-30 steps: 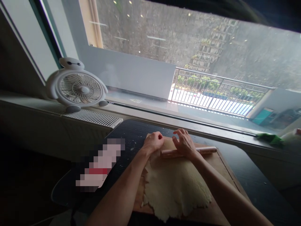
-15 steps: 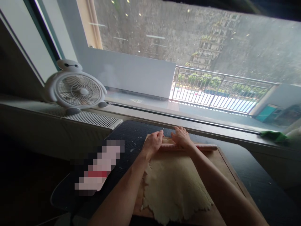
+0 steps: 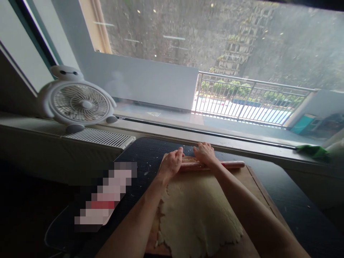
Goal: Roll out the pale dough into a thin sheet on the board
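Dough sheet: pale, thin, ragged-edged, spread over the wooden board in front of you, wide part nearest your body. Rolling pin lies crosswise at the dough's far end, roughly square to your reach, likely so both arms can bear on it evenly. Its right end sticks out past your wrist; left end is hidden by your left hand. What sits just beyond the pin, dough or bare wood, can't tell.

Your left hand: fingers bent and close together, at the pin's left end; whether it grips or only rests there, can't tell. Your right hand: fingers loosely bent, slightly apart, reaching over the pin near its middle, not wrapped round it; palm contact hidden. Arms stretched forward, which suits the pin being at the far end.

Board sits on a dark table, pushed up near the window, probably for light. Blurred-out item on the table, left of your arm. White fan above the radiator; green cloth by the sill, far right.
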Available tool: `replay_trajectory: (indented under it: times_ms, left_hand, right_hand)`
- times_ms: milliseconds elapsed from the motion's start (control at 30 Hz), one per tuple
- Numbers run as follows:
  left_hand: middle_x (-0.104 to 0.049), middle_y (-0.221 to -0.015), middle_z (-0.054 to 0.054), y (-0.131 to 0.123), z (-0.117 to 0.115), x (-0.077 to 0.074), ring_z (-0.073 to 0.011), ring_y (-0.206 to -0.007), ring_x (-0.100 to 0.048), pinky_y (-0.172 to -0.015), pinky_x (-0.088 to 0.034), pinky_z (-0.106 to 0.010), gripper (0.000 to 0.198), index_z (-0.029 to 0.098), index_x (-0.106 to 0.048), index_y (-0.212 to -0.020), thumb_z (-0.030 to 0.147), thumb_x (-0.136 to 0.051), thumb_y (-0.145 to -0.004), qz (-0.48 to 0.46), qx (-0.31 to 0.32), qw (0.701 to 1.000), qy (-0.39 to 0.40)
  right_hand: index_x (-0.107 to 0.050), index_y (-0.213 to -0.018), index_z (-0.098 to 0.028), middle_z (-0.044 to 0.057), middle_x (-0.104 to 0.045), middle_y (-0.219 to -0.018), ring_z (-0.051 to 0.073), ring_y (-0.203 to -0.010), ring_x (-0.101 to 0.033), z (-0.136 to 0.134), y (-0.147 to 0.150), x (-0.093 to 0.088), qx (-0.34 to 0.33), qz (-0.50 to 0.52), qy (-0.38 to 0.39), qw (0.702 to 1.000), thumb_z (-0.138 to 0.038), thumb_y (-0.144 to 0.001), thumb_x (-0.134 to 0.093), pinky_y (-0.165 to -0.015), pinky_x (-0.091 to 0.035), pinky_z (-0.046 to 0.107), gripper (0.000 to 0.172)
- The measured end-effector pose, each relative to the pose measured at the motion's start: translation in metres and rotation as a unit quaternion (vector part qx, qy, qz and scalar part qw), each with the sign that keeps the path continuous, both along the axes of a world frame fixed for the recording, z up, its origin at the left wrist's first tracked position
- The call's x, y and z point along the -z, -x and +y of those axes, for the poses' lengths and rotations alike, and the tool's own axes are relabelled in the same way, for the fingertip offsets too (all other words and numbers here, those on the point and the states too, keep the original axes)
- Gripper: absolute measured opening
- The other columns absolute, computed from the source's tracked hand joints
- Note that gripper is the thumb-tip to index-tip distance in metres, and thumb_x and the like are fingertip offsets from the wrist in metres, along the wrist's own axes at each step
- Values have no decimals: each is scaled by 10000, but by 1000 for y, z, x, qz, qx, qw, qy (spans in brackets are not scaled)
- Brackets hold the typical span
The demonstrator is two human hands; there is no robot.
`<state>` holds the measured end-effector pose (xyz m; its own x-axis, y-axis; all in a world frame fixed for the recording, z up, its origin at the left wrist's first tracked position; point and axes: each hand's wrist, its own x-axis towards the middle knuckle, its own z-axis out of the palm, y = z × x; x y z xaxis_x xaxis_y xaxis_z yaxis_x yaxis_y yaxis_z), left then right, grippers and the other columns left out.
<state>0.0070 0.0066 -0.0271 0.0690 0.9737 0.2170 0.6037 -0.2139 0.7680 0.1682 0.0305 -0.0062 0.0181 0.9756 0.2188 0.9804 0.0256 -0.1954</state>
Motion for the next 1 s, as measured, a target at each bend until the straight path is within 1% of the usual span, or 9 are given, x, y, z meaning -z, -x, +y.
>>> replay_trajectory:
  times_ms: [67, 233, 333, 400, 567, 667, 800, 867, 1000]
  left_hand:
    - [-688, -808, -53, 0, 0, -1, -190, -794, -614, -691, -418, -252, 595, 191, -658, -792, 561, -200, -878, -4, 5, 1000, -6]
    - [-690, -806, -71, -2, -5, -1, -192, -764, -620, -700, -419, -265, 575, 187, -661, -818, 549, -218, -881, -2, -5, 1000, -1]
    - [-689, -804, -82, -3, -9, -3, -191, -763, -624, -719, -416, -268, 564, 192, -667, -839, 533, -220, -887, 21, 14, 1000, -10]
    - [-689, -815, -79, -4, -10, -4, -190, -755, -621, -705, -414, -266, 562, 193, -664, -853, 530, -216, -888, 25, 27, 999, -18]
    - [-684, -763, -64, -2, -6, -5, -197, -744, -616, -684, -406, -267, 606, 188, -664, -783, 564, -199, -876, 8, 12, 1000, -5]
    - [-683, -759, -61, -1, -4, -4, -191, -733, -613, -666, -402, -258, 603, 190, -666, -781, 567, -205, -874, -1, 23, 1000, -9]
    - [-677, -713, -64, -1, -7, -5, -178, -681, -606, -640, -393, -246, 600, 181, -666, -753, 552, -210, -877, 11, 26, 1000, -2]
    - [-669, -672, -61, -2, -10, -8, -180, -652, -601, -607, -378, -243, 545, 187, -661, -720, 550, -279, -858, 53, 36, 998, 18]
    - [-676, -715, -47, -3, -17, -13, -191, -683, -604, -575, -361, -234, 331, 215, -664, -760, 505, -506, -748, 121, 60, 990, 50]
  right_hand:
    - [-557, -1079, -126, 149, -536, -1121, 253, -1072, -446, -3, 0, -2, -8, 0, -4, 1000, -421, -903, -268, -852, -340, 372, 449]
    - [-549, -1080, -269, 38, -541, -1146, 202, -1146, -398, -86, -12, 6, -112, -25, -19, 993, -405, -918, -238, -922, -307, 340, 376]
    - [-511, -1151, -266, 45, -467, -1263, 217, -1235, -303, -105, -18, 10, -119, -48, -46, 991, -410, -916, -242, -996, -225, 379, 385]
    - [-501, -1167, -254, 62, -456, -1270, 223, -1230, -307, -83, -17, 10, -95, -43, -39, 994, -435, -915, -228, -985, -233, 387, 413]
    - [-475, -1190, -155, 144, -461, -1240, 262, -1161, -371, 8, -2, 4, -3, -14, 43, 999, -472, -901, -246, -929, -269, 417, 486]
    - [-475, -1189, -138, 155, -460, -1236, 264, -1154, -374, 19, 1, 3, -5, -17, 52, 998, -462, -901, -257, -922, -272, 408, 485]
    - [-439, -1241, -234, 81, -471, -1250, 230, -1134, -413, -32, -13, 5, -46, -9, 63, 997, -486, -902, -232, -907, -312, 374, 470]
    - [-462, -1219, -273, 46, -486, -1239, 219, -1135, -418, -69, -25, 7, -76, -13, 36, 996, -457, -910, -221, -912, -322, 371, 433]
    - [-546, -1083, -236, 51, -551, -1122, 184, -1046, -467, -130, -45, 17, -126, -21, -50, 991, -323, -921, -228, -932, -327, 346, 368]
